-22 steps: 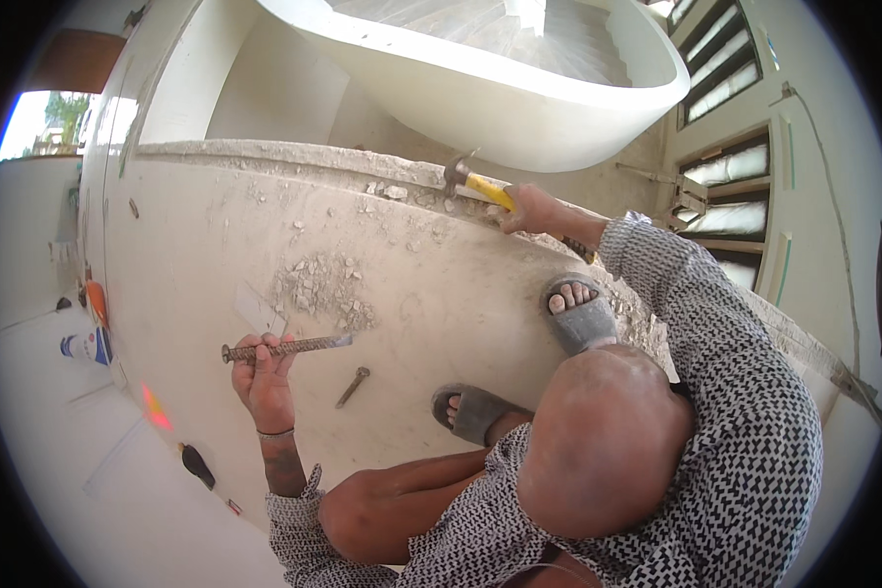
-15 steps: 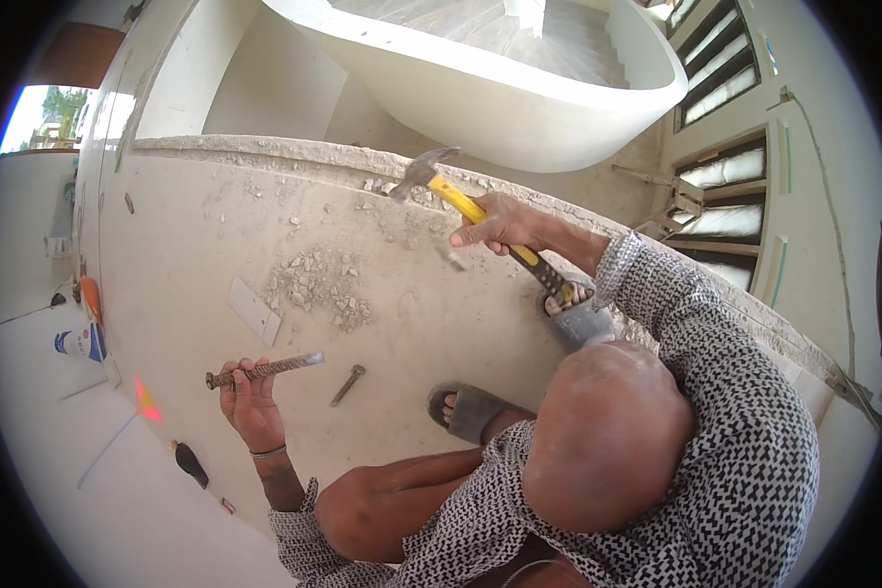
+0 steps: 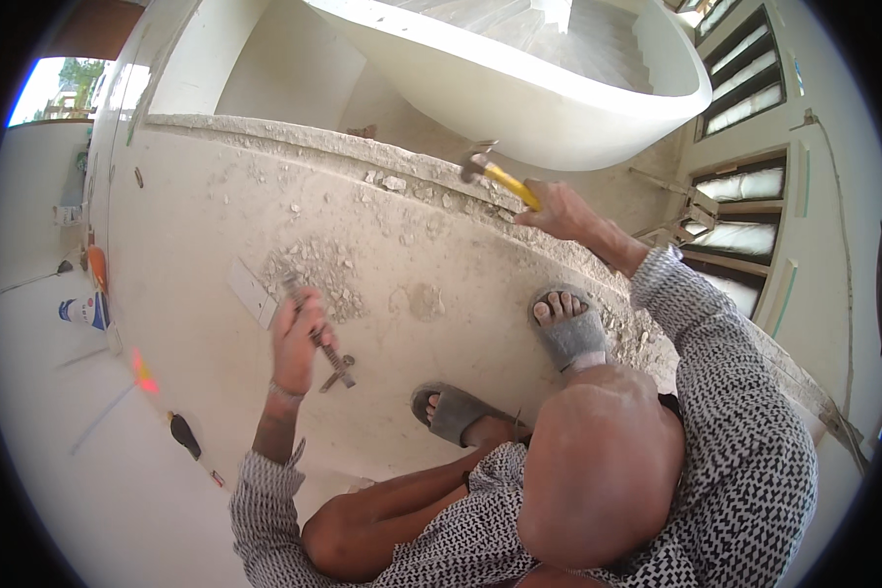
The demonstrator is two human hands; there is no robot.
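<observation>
My left hand (image 3: pixel 299 338) is closed around a ribbed steel chisel (image 3: pixel 324 347), held at a slant over the dusty floor. The chisel's lower end overlaps a short rusty bolt-like piece (image 3: pixel 335 380) lying there; I cannot tell whether they touch. Out to the right, my right hand (image 3: pixel 562 211) grips a claw hammer (image 3: pixel 512 184) by its yellow handle. The hammer's dark head (image 3: pixel 477 163) is raised near the broken concrete edge (image 3: pixel 421 174). Most of the black lower handle is hidden.
Broken concrete rubble (image 3: pixel 314 274) is heaped beside a pale flat tile (image 3: pixel 252 292). My sandalled feet (image 3: pixel 568 323) rest near the chipped ledge. Beyond it curves a white stair wall (image 3: pixel 559 118). A blue-and-white bag (image 3: pixel 83 313) and a dark shoe-shaped object (image 3: pixel 183 435) are at left.
My left hand has moved right and up, turning the chisel from nearly level to steeply slanted. My right hand with the hammer has shifted right and slightly up.
</observation>
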